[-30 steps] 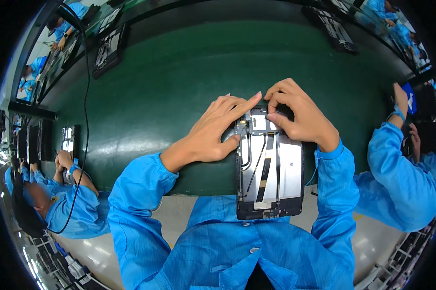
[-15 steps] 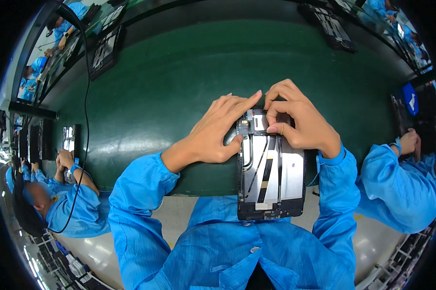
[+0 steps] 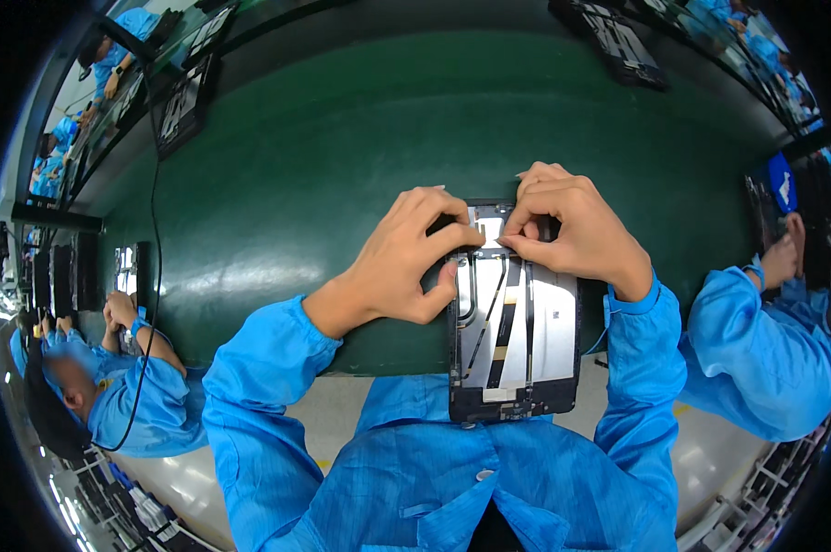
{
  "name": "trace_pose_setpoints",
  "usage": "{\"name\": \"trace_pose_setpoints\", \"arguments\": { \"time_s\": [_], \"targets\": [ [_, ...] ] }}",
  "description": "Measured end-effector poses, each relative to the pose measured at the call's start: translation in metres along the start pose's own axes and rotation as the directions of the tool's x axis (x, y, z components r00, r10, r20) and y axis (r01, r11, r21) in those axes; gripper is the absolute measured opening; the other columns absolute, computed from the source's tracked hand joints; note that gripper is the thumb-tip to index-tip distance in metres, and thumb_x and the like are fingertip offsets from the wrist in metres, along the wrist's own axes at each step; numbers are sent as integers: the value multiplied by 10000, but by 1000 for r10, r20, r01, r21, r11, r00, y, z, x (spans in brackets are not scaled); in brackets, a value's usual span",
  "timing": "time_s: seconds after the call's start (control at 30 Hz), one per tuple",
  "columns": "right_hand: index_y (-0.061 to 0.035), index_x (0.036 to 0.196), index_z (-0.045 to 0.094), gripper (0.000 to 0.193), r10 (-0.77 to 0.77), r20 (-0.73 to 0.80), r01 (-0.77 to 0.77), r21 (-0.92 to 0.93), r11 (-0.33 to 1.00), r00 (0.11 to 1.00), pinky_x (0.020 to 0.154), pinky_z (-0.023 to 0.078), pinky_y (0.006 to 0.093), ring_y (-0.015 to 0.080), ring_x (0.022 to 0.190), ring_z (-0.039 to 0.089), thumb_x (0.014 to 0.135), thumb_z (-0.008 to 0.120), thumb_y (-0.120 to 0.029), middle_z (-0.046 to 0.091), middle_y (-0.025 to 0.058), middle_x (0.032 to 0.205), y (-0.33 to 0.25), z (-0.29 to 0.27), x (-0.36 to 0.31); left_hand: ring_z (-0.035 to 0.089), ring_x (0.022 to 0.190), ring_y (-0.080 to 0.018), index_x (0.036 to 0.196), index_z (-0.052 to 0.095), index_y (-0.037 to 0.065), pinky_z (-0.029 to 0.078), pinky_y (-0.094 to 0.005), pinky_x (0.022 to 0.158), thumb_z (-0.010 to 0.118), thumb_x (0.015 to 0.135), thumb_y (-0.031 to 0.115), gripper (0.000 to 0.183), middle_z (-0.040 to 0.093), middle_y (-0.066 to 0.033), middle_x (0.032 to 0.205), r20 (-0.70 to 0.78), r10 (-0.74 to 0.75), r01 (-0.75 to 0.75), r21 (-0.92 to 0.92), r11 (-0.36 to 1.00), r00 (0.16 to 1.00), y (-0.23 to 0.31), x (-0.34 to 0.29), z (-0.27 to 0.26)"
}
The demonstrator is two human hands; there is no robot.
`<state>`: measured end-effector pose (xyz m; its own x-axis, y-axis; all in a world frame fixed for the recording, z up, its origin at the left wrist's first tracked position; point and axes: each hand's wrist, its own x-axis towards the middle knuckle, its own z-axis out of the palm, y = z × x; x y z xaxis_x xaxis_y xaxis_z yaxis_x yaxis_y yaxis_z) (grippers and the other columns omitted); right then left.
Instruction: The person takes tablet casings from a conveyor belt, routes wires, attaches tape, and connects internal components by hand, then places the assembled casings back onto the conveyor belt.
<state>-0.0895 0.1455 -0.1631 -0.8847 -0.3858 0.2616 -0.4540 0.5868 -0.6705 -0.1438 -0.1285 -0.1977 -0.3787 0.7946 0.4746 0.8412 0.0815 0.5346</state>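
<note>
My left grip (image 3: 402,253) and right grip (image 3: 581,225) meet over the far end of the tablet (image 3: 555,322), most of which stretches from between them back toward my body. Its dark near end (image 3: 517,402) reaches past the near edge of the table (image 3: 296,193), in front of my lap.

My left grip stands part open at the tablet's left side: the thumb is at the side edge, the bent forefinger reaches in over the far end, and a gap shows between the two. My right grip comes over the far right corner, thumb and forefinger drawn together just above the silver plate (image 3: 488,227), close to my left forefinger. Whether they have hold of anything I cannot tell; whatever might be between the tips is too small to make out.

My right grip hides most of that far right corner, and my left fingers cover the far left one. The undersides of my curled fingers are out of sight, so I cannot tell how firmly they press. Nearer me than both grips, the dark strips (image 3: 530,322) run plainly down the silver back, but their far ends are hard to follow close to my fingertips. The tablet's underside is hidden too.
</note>
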Motion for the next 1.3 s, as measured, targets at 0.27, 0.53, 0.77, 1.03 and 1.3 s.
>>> {"name": "trace_pose_setpoints", "arguments": {
  "time_s": [0.27, 0.53, 0.77, 1.03, 1.3],
  "targets": [
    [-51, 809, 827, 83, 70, 102, -81, 115, 990, 992, 862, 521, 378, 226, 861, 658, 740, 870, -65, 682, 42, 681, 1, -6, -5, 613, 1136, -384, 1037, 724, 62, 500, -584, 1119, 682, 719, 72, 320, 628, -150, 1163, -31, 62, -61, 23, 998, 998, -2, -1, 7],
    [-27, 841, 828, 180, 53, 279, -95, 142, 985, 959, 716, 469, 396, 237, 811, 579, 745, 874, -173, 586, 33, 655, 2, -10, -2, 629, 1093, -375, 981, 725, 76, 515, -586, 1113, 684, 759, 96, 227, 668, -142, 1101, -158, 39, -52, -77, 996, 987, 0, -8, 7],
    [-49, 790, 796, 149, 13, 259, -66, 199, 978, 966, 775, 444, 381, 226, 785, 528, 720, 898, -131, 495, 12, 636, 4, -6, -1, 614, 969, -298, 900, 739, 128, 439, -475, 912, 739, 738, 147, 163, 680, -28, 980, -219, -110, 165, 250, 954, 969, 31, -23, 8],
    [-56, 785, 796, 140, 27, 277, -83, 192, 978, 961, 843, 453, 411, 228, 782, 544, 698, 877, -131, 489, 19, 620, 4, -7, -2, 603, 893, -273, 1029, 796, 107, 448, -438, 832, 733, 725, 137, 312, 711, -41, 994, -198, 45, 28, 351, 936, 979, 30, -25, 10],
    [-65, 790, 795, 135, 30, 276, -89, 203, 975, 961, 843, 457, 416, 236, 776, 539, 703, 871, -135, 482, 22, 621, 5, -6, -2, 589, 843, -258, 1107, 799, 79, 455, -401, 736, 768, 726, 105, 383, 712, -80, 1140, -105, -22, 51, 276, 960, 994, 21, -21, 5]
  ]
}}
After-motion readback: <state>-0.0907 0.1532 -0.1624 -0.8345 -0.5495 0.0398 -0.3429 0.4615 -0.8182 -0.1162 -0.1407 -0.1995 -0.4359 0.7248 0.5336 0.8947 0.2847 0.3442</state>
